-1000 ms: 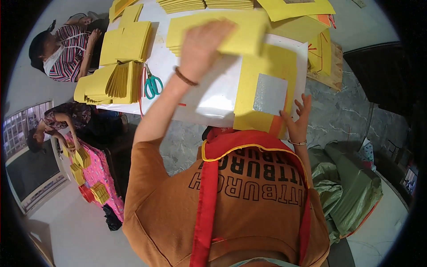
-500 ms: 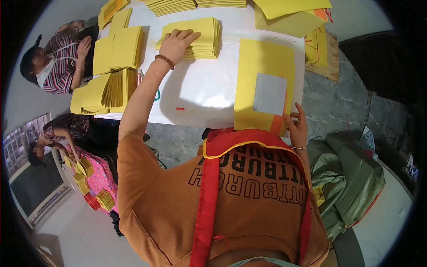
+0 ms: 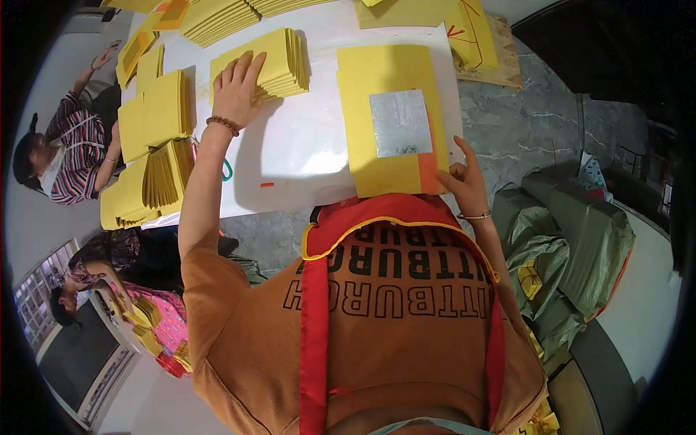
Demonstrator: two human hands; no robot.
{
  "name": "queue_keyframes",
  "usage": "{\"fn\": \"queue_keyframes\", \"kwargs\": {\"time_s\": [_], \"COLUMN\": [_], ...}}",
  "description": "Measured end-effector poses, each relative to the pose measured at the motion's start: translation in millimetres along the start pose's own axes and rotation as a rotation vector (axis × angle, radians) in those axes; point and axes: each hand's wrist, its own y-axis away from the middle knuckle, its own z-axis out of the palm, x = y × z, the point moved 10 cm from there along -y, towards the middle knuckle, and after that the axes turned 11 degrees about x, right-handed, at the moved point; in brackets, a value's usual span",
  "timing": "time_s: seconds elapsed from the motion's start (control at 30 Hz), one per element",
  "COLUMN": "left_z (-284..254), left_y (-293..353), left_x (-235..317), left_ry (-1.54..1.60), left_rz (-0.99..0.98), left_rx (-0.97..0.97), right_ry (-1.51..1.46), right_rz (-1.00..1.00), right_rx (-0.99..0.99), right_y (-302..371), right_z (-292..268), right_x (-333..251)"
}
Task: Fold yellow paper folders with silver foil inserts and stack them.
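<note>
Head view: white tabletop (image 3: 297, 156) is crowded with yellow paper. More yellow stacks (image 3: 156, 109) are seen along its left edge, fanned bundles (image 3: 165, 174) below them, further piles (image 3: 217, 18) at the far edge; green-handled scissors (image 3: 227, 171) are mostly hidden behind the left forearm. A person in a striped shirt (image 3: 72, 156) is seated at the left side, another person in a pink patterned top (image 3: 138, 304) lower left, handling small yellow sheets. Green sacks (image 3: 573, 239) are piled on the grey stone floor (image 3: 522, 130) at right. The lower frame is blocked by the wearer's orange shirt and red apron. Left arm is extended forward; left hand (image 3: 235, 87) is laid flat, fingers spread, unclenched, pressed on the near-left end of a stack of yellow sheets (image 3: 279, 61) at mid-tabletop. Right arm is bent close to the body; right hand (image 3: 464, 185) is set at the near right corner of a yellow sheet with a silver foil square (image 3: 395, 130), which lies flat on the tabletop in front of the chest. Fingers touch its edge; whether it is pinched cannot be told.
</note>
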Motion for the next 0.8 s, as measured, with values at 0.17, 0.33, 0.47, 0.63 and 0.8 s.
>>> {"fn": "queue_keyframes", "kwargs": {"time_s": [0.17,0.33,0.47,0.63,0.8], "left_z": [-22.0,-51.5,-39.5,5.3,14.2], "left_y": [-1.1,2.6,14.1,27.8,37.2], "left_x": [8.9,62.7,128.3,148.0,154.1], "left_ry": [-0.014,0.265,0.623,0.861,0.985], "left_rz": [-0.016,0.038,0.030,-0.307,-0.409], "left_rx": [0.012,0.196,0.197,0.169,0.212], "right_ry": [-0.090,-0.099,-0.002,0.070,0.048], "right_rz": [-0.070,-0.065,-0.117,-0.124,-0.140], "right_rx": [-0.043,-0.019,-0.002,-0.017,-0.062], "right_y": [-9.4,-22.3,-29.6,-31.9,-34.9], "right_z": [0.7,7.2,11.1,17.8,17.9], "right_x": [-7.0,-15.1,-18.4,-13.6,-10.3]}}
